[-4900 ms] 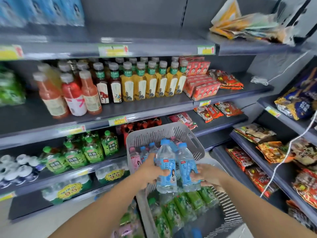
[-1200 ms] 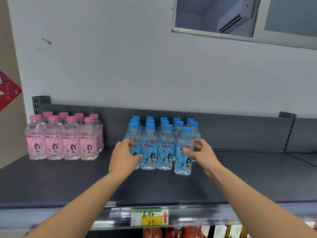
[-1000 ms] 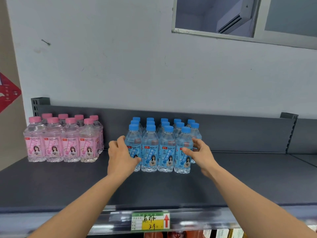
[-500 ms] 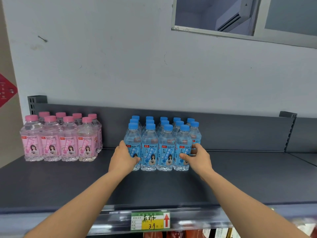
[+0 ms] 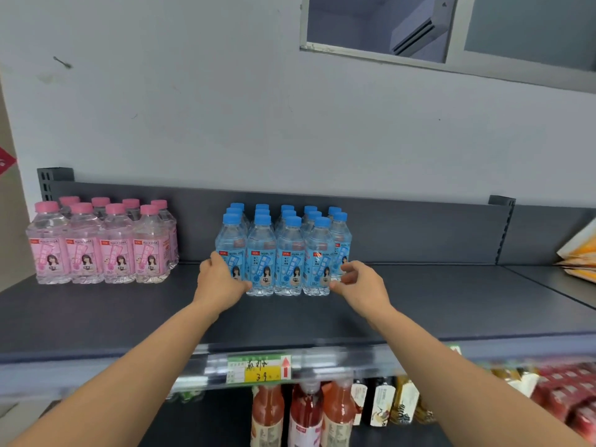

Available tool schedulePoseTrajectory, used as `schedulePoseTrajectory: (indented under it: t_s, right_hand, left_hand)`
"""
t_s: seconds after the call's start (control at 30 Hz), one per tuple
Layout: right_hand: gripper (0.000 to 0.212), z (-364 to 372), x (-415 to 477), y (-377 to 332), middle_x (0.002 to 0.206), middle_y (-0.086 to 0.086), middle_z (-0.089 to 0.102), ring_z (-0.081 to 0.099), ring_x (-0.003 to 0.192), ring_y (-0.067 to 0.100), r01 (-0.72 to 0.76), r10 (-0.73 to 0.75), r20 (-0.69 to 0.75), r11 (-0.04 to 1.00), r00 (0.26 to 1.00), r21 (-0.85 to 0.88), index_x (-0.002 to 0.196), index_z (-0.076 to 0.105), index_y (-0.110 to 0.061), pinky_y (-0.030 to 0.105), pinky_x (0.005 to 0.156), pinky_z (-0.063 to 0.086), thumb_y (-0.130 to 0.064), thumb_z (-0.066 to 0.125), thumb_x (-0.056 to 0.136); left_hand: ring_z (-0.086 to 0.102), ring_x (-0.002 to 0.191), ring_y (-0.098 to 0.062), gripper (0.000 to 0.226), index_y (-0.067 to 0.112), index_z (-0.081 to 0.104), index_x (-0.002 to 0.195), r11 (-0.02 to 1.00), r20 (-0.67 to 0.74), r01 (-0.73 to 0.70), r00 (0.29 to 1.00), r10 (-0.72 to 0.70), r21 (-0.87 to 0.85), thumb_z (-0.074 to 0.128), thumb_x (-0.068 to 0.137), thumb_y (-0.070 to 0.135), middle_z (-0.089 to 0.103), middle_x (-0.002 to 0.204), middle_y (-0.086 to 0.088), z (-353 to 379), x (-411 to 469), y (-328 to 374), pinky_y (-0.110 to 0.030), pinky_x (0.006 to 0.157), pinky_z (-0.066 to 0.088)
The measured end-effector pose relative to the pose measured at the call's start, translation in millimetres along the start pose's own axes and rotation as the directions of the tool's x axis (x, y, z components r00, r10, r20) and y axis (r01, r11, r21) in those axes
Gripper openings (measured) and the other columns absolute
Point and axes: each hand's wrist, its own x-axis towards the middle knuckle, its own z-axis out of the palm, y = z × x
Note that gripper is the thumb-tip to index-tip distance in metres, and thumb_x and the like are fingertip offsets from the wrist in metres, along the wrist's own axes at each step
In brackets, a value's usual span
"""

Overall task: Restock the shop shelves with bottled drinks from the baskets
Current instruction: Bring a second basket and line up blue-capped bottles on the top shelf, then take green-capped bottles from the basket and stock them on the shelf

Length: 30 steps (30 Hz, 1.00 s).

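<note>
**Both hands at the blue soda block on the top shelf**

The left hand's fingers (image 5: 210,263) curl round the left side of the front-left bottle (image 5: 230,240), with the thumb laid across its label near the foot, so the left hand (image 5: 221,285) grips that bottle low down. The right hand's fingers (image 5: 350,267) are loosely curled beside the right flank of the block; its thumb tip lies at the foot of the front-right bottle (image 5: 319,253); whether the right hand (image 5: 362,287) holds a bottle or only touches it cannot be told.

Both bottles belong to a tight block of blue-capped soda bottles (image 5: 285,250), all upright, four across the front with more rows behind, their labels reading ORIGINAL SODA. The block stands on the top shelf (image 5: 451,304), near its dark back panel (image 5: 419,233); both bare forearms reach up to it from the lower corners.

Well apart to the left on the same shelf stands a block of pink-capped peach soda bottles (image 5: 96,250), upright, four across the front; at the shelf's right edge lie orange and white snack packets (image 5: 577,256).

On the front rail under the blue block sits a green and yellow price tag (image 5: 258,369) with a red arrow. On the shelf beneath stand red and orange juice bottles (image 5: 303,414); to their right are dark and yellow labelled bottles (image 5: 383,404), then blurred red boxes (image 5: 567,391).

Behind the shelf rises a pale wall (image 5: 225,124); a window (image 5: 532,24) sits at the upper right, with an air conditioner (image 5: 416,33) seen through it.
</note>
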Motion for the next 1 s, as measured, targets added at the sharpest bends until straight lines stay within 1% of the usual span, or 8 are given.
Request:
schedulePoseTrajectory:
  t_s: [0.1, 0.2, 0.3, 0.4, 0.63, 0.73, 0.87, 1.0]
  right_hand:
    - [0.029, -26.1, -30.2, 10.8, 0.089, -0.007, 0.062, 0.060, 0.083, 0.012, 0.078, -0.078, -0.051, 0.997, 0.996, 0.011, 0.110, 0.063, -0.016, 0.026, 0.078, 0.048, -0.023, 0.073, 0.083]
    - [0.020, -55.3, -67.7, 26.4, 0.084, -0.006, 0.065, 0.061, 0.078, 0.011, 0.133, -0.134, -0.090, 0.991, 0.987, -0.014, 0.101, 0.065, -0.019, 0.026, 0.077, 0.050, -0.022, 0.073, 0.083]
    - [0.017, -82.3, -107.6, 52.4, 0.085, -0.007, 0.066, 0.062, 0.080, 0.012, 0.133, -0.139, -0.068, 0.987, 0.988, -0.085, 0.101, 0.067, -0.019, 0.028, 0.078, 0.052, -0.023, 0.071, 0.085]
    - [0.015, -108.2, -147.5, 82.3, 0.083, -0.008, 0.064, 0.061, 0.080, 0.011, 0.105, -0.110, -0.019, 0.977, 0.994, -0.188, 0.099, 0.068, -0.017, 0.031, 0.079, 0.054, -0.024, 0.070, 0.086]
    - [0.018, -161.4, -237.6, 160.5, 0.090, -0.003, 0.066, 0.061, 0.087, 0.016, -0.084, 0.119, 0.074, 0.924, 0.990, -0.373, 0.102, 0.066, -0.018, 0.032, 0.081, 0.051, -0.027, 0.068, 0.086]
    - [0.021, -178.9, -268.0, 187.6, 0.094, -0.005, 0.061, 0.059, 0.088, 0.017, -0.188, 0.247, 0.097, 0.893, 0.964, -0.409, 0.108, 0.063, -0.019, 0.033, 0.085, 0.051, -0.026, 0.066, 0.089]
    - [0.022, -194.2, -317.2, 218.2, 0.103, -0.001, 0.067, 0.063, 0.096, 0.020, -0.310, 0.381, 0.059, 0.824, 0.923, -0.474, 0.108, 0.065, -0.019, 0.034, 0.085, 0.052, -0.027, 0.066, 0.087]
    - [0.009, -203.0, -368.4, 248.3, 0.100, 0.000, 0.071, 0.065, 0.094, 0.020, -0.436, 0.518, 0.036, 0.754, 0.855, -0.492, 0.094, 0.067, -0.023, 0.032, 0.084, 0.053, -0.026, 0.066, 0.085]
  left_hand:
    - [0.039, 0.128, -0.033, 0.065, 0.009, 0.036, 0.133, 0.997, -0.037, -0.078, 0.996, 0.078, 0.002, 0.074, 0.082, 0.021, 0.033, 0.139, -0.016, 6.1, -33.6, 18.3, -0.044, 0.106, 0.039]
    - [0.031, 0.136, -0.030, 0.068, 0.015, 0.034, 0.144, 0.988, -0.018, -0.150, 0.988, 0.151, 0.043, 0.069, 0.086, 0.025, 0.032, 0.144, -0.013, 21.6, -80.6, 39.0, -0.044, 0.109, 0.033]
    - [0.032, 0.136, -0.029, 0.059, 0.022, 0.045, 0.138, 0.965, 0.045, -0.226, 0.974, 0.222, 0.134, 0.068, 0.086, 0.034, 0.038, 0.144, -0.010, 44.3, -130.9, 53.2, -0.049, 0.110, 0.032]
    - [0.041, 0.129, -0.028, 0.050, 0.022, 0.053, 0.131, 0.935, 0.138, -0.316, 0.945, 0.296, 0.161, 0.068, 0.085, 0.034, 0.050, 0.134, -0.006, 71.0, -177.8, 56.6, -0.046, 0.106, 0.037]
    - [0.051, 0.113, -0.027, 0.042, 0.018, 0.060, 0.125, 0.873, 0.354, -0.430, 0.873, 0.336, 0.231, 0.066, 0.084, 0.028, 0.059, 0.119, -0.007, 132.5, -276.1, 35.7, -0.038, 0.094, 0.045]
    - [0.048, 0.117, -0.026, 0.045, 0.018, 0.056, 0.129, 0.865, 0.444, -0.449, 0.837, 0.319, 0.225, 0.065, 0.087, 0.030, 0.055, 0.122, -0.007, 151.9, -309.0, 23.3, -0.037, 0.095, 0.043]
    - [0.048, 0.120, -0.025, 0.043, 0.019, 0.055, 0.130, 0.835, 0.555, -0.505, 0.769, 0.319, 0.220, 0.063, 0.089, 0.029, 0.055, 0.125, -0.006, 177.8, -355.4, 5.5, -0.036, 0.096, 0.044]
    - [0.050, 0.108, -0.025, 0.026, 0.019, 0.060, 0.112, 0.792, 0.672, -0.569, 0.677, 0.299, 0.221, 0.061, 0.088, 0.030, 0.052, 0.100, -0.001, 202.9, -407.5, -13.1, -0.037, 0.086, 0.047]
